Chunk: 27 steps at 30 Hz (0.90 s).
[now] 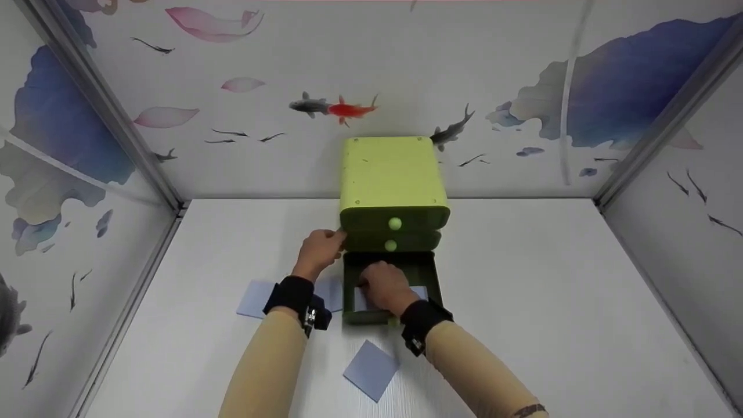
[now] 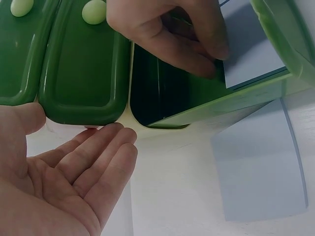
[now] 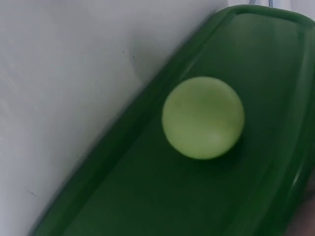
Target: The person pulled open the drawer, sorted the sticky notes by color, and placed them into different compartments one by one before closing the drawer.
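Note:
A lime-green cabinet (image 1: 395, 174) with dark green drawers stands at the back of the table, its bottom drawer (image 1: 438, 284) pulled out. My left hand (image 1: 319, 252) is at the cabinet's left side, fingers extended and palm turned up, fingertips right at the edge of a closed drawer front (image 2: 83, 64). Inside the pulled-out drawer is my right hand (image 1: 386, 284), fingers curled, pinching the edge of a light-blue square sheet (image 2: 251, 49). Part of that sheet is hidden under the hand. The right wrist view shows a green drawer front with a round pale-green knob (image 3: 203, 118).
Light-blue sheets (image 1: 252, 299) lie on the white table left of the drawer, partly behind my left wrist. Another blue square (image 1: 371, 371) lies in front of the drawer. Walls printed with fish and petals close in the back and sides.

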Each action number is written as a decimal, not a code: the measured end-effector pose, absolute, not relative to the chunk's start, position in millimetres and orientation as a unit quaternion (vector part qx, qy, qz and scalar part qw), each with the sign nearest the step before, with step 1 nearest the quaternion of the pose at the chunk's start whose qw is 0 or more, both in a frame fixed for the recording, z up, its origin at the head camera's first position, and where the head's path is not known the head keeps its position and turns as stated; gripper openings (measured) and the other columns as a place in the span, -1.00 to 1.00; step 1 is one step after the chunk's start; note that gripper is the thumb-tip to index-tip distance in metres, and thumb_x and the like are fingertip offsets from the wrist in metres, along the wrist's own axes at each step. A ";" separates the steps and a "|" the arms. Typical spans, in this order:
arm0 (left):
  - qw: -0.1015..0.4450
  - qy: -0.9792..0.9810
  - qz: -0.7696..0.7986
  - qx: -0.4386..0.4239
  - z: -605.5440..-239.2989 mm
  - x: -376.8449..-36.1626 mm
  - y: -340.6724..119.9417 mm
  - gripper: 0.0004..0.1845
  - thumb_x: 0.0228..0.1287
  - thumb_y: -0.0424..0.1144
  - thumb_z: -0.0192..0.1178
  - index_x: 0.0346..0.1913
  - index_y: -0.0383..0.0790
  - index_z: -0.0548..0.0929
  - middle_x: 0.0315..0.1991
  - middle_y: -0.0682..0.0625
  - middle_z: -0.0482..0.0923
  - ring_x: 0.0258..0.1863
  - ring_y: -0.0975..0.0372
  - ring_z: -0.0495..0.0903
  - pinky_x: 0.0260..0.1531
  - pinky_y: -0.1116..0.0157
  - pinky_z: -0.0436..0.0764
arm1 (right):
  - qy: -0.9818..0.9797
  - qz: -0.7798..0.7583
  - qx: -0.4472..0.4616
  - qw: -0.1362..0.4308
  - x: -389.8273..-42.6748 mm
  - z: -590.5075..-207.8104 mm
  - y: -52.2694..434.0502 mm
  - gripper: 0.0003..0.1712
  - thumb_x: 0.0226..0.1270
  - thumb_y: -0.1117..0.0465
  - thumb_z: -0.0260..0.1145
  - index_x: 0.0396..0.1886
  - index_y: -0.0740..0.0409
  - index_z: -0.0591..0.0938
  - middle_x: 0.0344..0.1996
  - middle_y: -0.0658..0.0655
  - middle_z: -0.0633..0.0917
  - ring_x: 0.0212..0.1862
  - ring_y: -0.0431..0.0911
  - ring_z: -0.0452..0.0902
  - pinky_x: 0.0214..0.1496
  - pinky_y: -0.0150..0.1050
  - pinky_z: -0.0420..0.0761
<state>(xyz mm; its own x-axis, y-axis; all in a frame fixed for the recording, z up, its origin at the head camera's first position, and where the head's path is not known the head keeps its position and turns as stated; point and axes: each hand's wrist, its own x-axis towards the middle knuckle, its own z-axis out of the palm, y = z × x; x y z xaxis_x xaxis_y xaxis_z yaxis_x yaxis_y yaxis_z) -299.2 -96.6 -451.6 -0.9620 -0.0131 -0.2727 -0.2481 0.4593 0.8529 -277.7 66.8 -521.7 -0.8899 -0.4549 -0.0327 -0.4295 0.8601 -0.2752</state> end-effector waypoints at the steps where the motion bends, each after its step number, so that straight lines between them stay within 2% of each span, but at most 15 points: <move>1: 0.115 0.847 0.514 -0.078 -452.0 -299.2 -96.6 -0.45 0.43 0.08 -0.01 0.17 -0.32 0.57 -0.02 -0.19 0.66 -0.01 0.01 0.66 -0.05 0.19 0.60 | 0.963 -0.136 -0.229 0.049 -277.6 -520.7 67.4 -0.79 0.33 0.27 0.26 -0.20 -0.02 0.80 -0.19 0.05 0.77 -0.12 0.04 0.69 -0.12 -0.03 0.67; 15: 0.121 0.849 0.507 -0.082 -453.8 -299.2 -98.2 -0.47 0.43 0.10 -0.04 0.10 -0.29 0.61 0.00 -0.18 0.64 0.02 0.00 0.64 -0.03 0.17 0.59 | 0.948 -0.158 -0.275 0.009 -263.8 -497.6 77.8 -0.82 0.31 0.31 0.26 -0.30 0.06 0.78 -0.35 0.06 0.74 -0.23 -0.05 0.67 -0.22 -0.11 0.66; 23: 0.121 0.853 0.502 -0.081 -450.9 -298.9 -96.4 -0.47 0.44 0.09 -0.05 0.08 -0.31 0.62 0.01 -0.20 0.64 0.02 0.00 0.64 -0.01 0.15 0.58 | 0.930 -0.162 -0.327 0.028 -244.6 -476.6 85.9 -0.77 0.31 0.30 0.31 -0.08 0.02 0.77 -0.15 0.02 0.76 -0.06 -0.11 0.68 -0.05 -0.19 0.67; 27: 0.121 0.853 0.500 -0.084 -450.8 -299.3 -95.5 -0.47 0.43 0.09 -0.06 0.07 -0.31 0.62 -0.01 -0.19 0.64 0.01 0.01 0.64 -0.01 0.16 0.59 | 0.917 -0.146 -0.370 0.038 -234.1 -470.0 84.9 -0.76 0.28 0.30 0.35 -0.09 0.01 0.77 -0.20 0.00 0.76 -0.10 -0.15 0.67 -0.05 -0.24 0.66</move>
